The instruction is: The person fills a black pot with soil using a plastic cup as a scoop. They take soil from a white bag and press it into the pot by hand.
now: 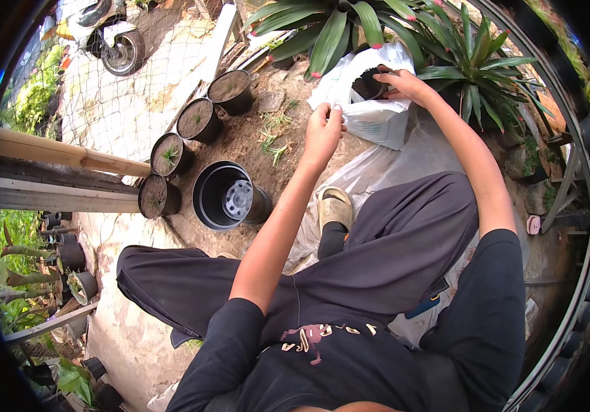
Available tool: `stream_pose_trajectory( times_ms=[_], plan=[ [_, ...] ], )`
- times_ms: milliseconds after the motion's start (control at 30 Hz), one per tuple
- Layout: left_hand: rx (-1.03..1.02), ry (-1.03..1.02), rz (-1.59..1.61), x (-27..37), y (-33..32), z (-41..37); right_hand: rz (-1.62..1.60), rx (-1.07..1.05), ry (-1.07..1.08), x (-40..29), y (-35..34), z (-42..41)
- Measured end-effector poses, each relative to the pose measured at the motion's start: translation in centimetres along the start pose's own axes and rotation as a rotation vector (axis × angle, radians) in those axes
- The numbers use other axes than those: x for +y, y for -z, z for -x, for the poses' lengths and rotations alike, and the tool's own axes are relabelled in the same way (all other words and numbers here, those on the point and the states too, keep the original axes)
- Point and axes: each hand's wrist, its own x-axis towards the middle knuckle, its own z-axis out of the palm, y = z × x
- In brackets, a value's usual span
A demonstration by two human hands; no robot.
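My right hand [402, 85] grips a small black plastic pot [368, 85] at the mouth of a white plastic sack [380, 123]. Dark material shows in the pot. My left hand [324, 131] pinches the near left edge of the sack between thumb and fingers. Left of my left hand, green plant cuttings [274, 134] lie on the soil. Several black pots filled with soil [199, 121] stand in a curved row, some with small green sprouts. A larger empty black pot [222, 195] lies tilted near them.
Bromeliad plants [336, 36] overhang the sack. A wire net [166, 51] and a bamboo pole [63, 149] border the left side. Clear plastic sheeting [377, 165] lies under the sack and near my sandalled foot [335, 206]. A motorbike [114, 44] stands beyond the net.
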Motion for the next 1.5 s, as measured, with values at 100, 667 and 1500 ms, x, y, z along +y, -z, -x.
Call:
stream_pose_trajectory(
  times_ms=[100, 667, 1500],
  plan=[
    [-0.021, 0.033, -0.023, 0.4, 0.0, -0.3, -0.029, -0.005, -0.074, -1.7, 1.3, 1.9],
    [0.006, -0.172, -0.353, 9.0, 14.7, 6.8, 0.174, -0.162, 0.173, -17.8, -3.8, 10.7],
    [0.382, 0.358, -0.382, -4.3, 30.8, 18.6, 0.873, -0.239, 1.029, -18.3, -30.6, 11.8]
  ],
)
